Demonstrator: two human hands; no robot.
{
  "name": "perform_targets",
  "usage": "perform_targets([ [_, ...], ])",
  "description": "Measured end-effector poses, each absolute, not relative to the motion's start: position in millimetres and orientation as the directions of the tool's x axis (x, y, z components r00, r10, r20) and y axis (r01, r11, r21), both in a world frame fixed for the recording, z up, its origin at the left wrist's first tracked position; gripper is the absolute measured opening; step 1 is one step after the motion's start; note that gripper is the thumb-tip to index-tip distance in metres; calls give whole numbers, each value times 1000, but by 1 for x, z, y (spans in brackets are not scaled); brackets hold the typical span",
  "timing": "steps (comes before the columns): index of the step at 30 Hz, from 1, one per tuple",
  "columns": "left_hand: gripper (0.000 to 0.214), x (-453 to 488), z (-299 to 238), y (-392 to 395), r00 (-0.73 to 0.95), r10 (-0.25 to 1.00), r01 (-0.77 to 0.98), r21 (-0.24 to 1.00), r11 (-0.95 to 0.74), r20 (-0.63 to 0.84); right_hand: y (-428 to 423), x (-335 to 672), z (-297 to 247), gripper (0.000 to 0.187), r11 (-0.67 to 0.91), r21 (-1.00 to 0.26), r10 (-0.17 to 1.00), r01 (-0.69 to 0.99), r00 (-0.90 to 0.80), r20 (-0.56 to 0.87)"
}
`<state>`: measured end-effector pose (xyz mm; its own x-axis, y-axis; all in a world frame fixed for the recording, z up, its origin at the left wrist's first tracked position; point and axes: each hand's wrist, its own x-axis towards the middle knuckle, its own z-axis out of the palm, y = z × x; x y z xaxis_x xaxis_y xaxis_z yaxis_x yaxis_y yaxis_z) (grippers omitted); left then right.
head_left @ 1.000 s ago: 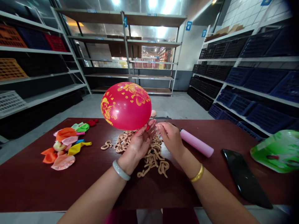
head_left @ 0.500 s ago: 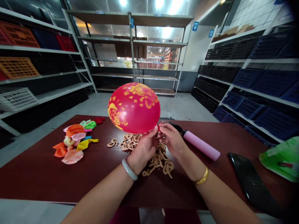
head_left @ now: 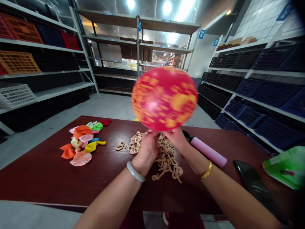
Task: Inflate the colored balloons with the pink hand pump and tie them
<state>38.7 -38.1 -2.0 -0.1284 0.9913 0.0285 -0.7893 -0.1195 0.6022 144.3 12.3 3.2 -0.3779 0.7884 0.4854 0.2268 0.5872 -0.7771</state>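
A blown-up red balloon (head_left: 164, 98) with yellow print stands above both my hands, blurred by motion. My left hand (head_left: 146, 151) is closed around its neck from the left, back of the hand toward me. From the right, my right hand (head_left: 176, 138) pinches the same neck; the neck itself is hidden by the fingers. Both hands hover over a heap of tan loop-shaped clips (head_left: 164, 157) on the dark red table (head_left: 47, 178).
Several limp coloured balloons (head_left: 82, 143) lie at the left of the table. A pink hand pump (head_left: 207, 152) lies to the right of my hands, then a black phone (head_left: 254, 184) and a green bag (head_left: 287, 167). Shelving with crates surrounds the table.
The balloon has swung up and to the right and now stands over my hands, spinning so its print is smeared. Both hands closed tighter on the neck.
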Motion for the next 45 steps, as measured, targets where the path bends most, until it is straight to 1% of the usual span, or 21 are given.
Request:
perform_targets([
  [2, 14, 25, 2, -25, -238, 969, -777, 588, -227, 60, 21, 134, 13, 14, 624, -751, 753, 217, -426, 502],
  [4, 7, 6, 5, -16, -332, 941, -769, 556, -314, 72, 30, 124, 21, 12, 659, -718, 715, 225, -485, 504],
  [6, 6, -16, 6, -11, -436, 897, -753, 518, -405, 67, 41, 117, 24, 11, 675, -679, 704, 287, -524, 478],
  [8, 6, -35, 7, -9, -506, 863, -751, 482, -451, 19, 54, 115, 23, 10, 686, -614, 698, 392, -593, 402],
  [11, 3, -51, 5, -8, -524, 850, -771, 451, -450, -48, 70, 120, 16, 10, 708, -507, 650, 491, -733, 198],
  [13, 3, -52, 3, -8, -518, 853, -777, 451, -439, -61, 74, 125, 12, 10, 707, -439, 658, 554, -743, 122],
  [15, 5, -50, 1, -8, -500, 863, -783, 460, -418, -66, 72, 128, 7, 26, 661, -357, 735, 660, -665, 132],
  [17, 7, -47, -1, -7, -484, 872, -790, 464, -401, -70, 64, 127, 2, 42, 600, -317, 798, 734, -579, 169],
  [19, 9, -46, -3, -6, -478, 876, -789, 470, -395, -67, 54, 124, -4, 42, 583, -333, 812, 741, -548, 203],
  [23, 15, -46, -6, -5, -491, 870, -768, 492, -410, -41, 41, 120, -6, 29, 612, -406, 789, 679, -561, 252],
  [24, 16, -46, -6, -5, -492, 870, -767, 492, -411, -39, 40, 120, -2, 29, 613, -452, 786, 648, -559, 265],
  [26, 18, -45, -7, -4, -490, 870, -771, 491, -406, -49, 40, 123, 10, 29, 578, -652, 795, 490, -519, 315],
  [28, 18, -45, -7, -3, -493, 868, -769, 498, -402, -61, 38, 127, 29, 28, 473, -859, 822, 194, -449, 351],
  [29, 18, -44, -7, -3, -497, 865, -764, 506, -401, -64, 37, 128, 39, 27, 409, -911, 834, 43, -422, 355],
  [30, 17, -44, -7, -3, -499, 864, -759, 514, -400, -65, 36, 130, 50, 27, 360, -930, 841, -70, -407, 356],
  [31, 17, -44, -7, -3, -500, 864, -754, 522, -399, -63, 34, 132, 59, 27, 326, -934, 843, -147, -401, 358],
  [33, 16, -43, -6, -3, -502, 862, -744, 541, -392, -65, 31, 133, 75, 27, 300, -932, 843, -203, -400, 359],
  [35, 17, -42, -5, -4, -499, 863, -739, 558, -376, -79, 30, 133, 85, 27, 304, -939, 839, -162, -420, 345],
  [38, 20, -40, -4, -5, -470, 879, -734, 590, -337, -83, 33, 133, 87, 25, 361, -932, 798, -21, -511, 320],
  [42, 20, -35, -2, -6, -425, 904, -736, 602, -309, -55, 45, 133, 79, 20, 526, -823, 761, 216, -550, 343],
  [45, 16, -33, 0, -7, -401, 915, -755, 586, -296, -54, 53, 134, 75, 19, 552, -731, 803, 400, -493, 337],
])
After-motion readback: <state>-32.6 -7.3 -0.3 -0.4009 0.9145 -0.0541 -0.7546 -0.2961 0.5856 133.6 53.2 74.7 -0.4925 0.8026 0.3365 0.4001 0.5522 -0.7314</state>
